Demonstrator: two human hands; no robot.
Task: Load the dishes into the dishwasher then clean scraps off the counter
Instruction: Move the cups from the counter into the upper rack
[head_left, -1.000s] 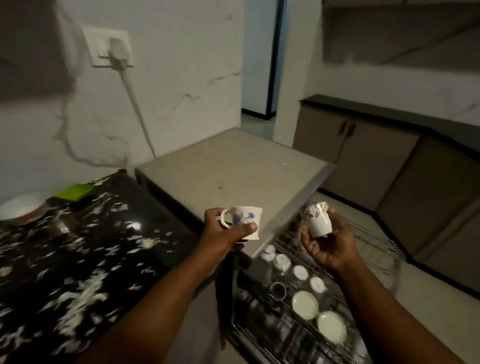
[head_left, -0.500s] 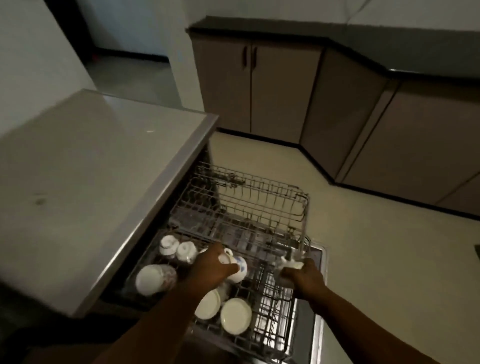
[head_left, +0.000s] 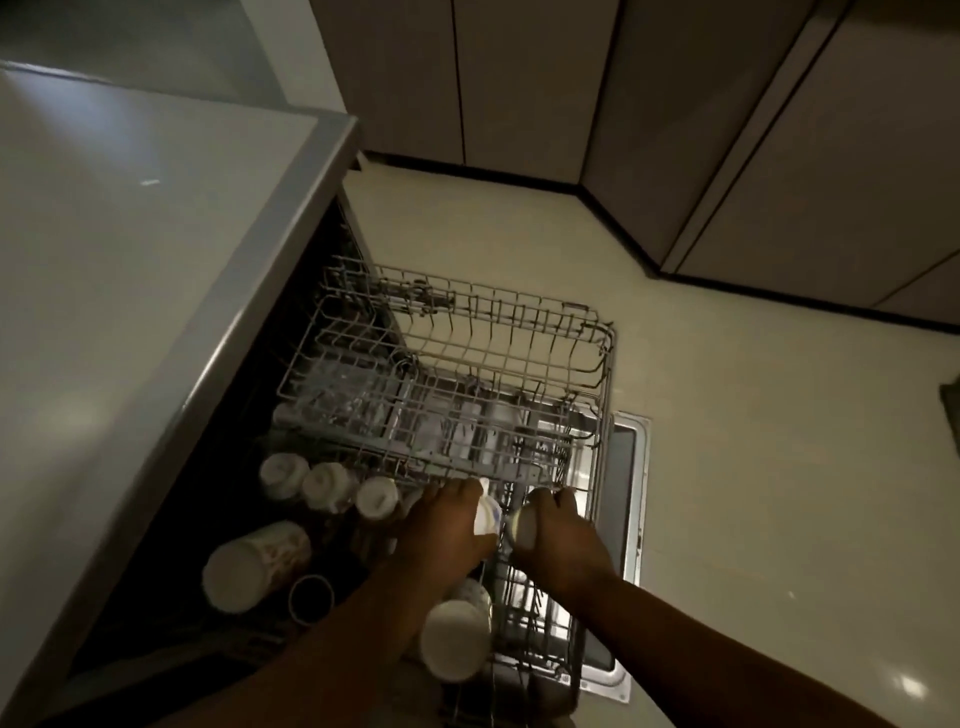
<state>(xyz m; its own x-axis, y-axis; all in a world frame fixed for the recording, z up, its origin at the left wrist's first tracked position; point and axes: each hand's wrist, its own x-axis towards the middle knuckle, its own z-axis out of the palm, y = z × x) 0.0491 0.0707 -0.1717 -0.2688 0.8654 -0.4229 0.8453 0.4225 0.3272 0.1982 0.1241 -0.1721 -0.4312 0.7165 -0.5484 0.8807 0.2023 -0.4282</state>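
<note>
- Over the dishwasher rack: your left hand grips a blue-patterned cup; your right hand grips a white cup.
- Step: loading dishes.
- Next: seat both cups in free slots.

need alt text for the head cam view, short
Seen from above, a person's left hand and right hand each hold a small white cup over the pulled-out wire dishwasher rack. Other pale cups and plates already sit in the rack, beside a grey counter in a dim kitchen.
</note>
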